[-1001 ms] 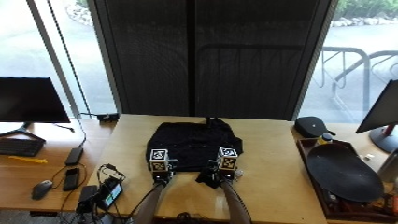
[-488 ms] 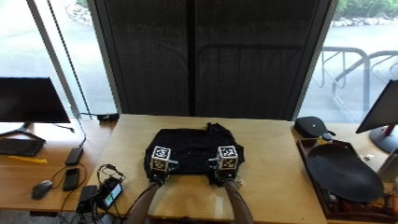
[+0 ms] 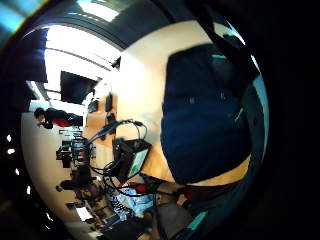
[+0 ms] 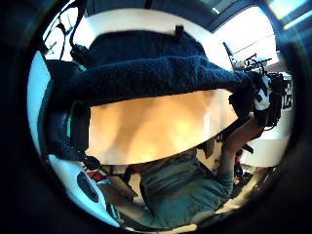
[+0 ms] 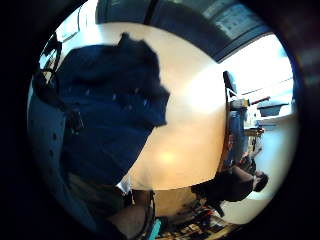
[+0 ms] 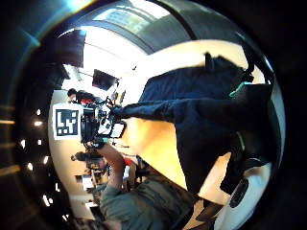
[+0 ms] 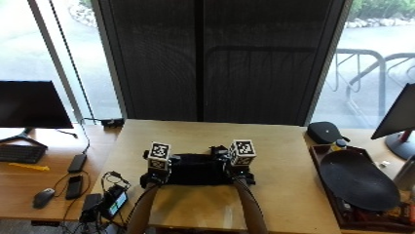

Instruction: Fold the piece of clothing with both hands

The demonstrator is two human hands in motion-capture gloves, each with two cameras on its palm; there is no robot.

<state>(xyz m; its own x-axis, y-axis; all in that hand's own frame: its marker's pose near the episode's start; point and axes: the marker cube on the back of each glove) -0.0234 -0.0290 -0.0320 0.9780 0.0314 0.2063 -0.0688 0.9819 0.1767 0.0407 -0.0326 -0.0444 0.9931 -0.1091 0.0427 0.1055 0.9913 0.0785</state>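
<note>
- The dark garment (image 7: 198,169) lies bunched in a narrow band on the wooden table (image 7: 285,161), midway across and near the person's edge.
- Left hand (image 7: 154,174) grips the garment's left end — its edge is lifted off the tabletop.
- Right hand (image 7: 238,171) grips the right end, the cloth stretched between the two hands.

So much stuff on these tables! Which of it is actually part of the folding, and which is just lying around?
Part of the job:
- dark garment
- left hand, gripping its edge
- right hand, gripping its edge
- table under it

Just lying about:
- monitor
- keyboard
- mouse
- black oval dish
- black case
</note>
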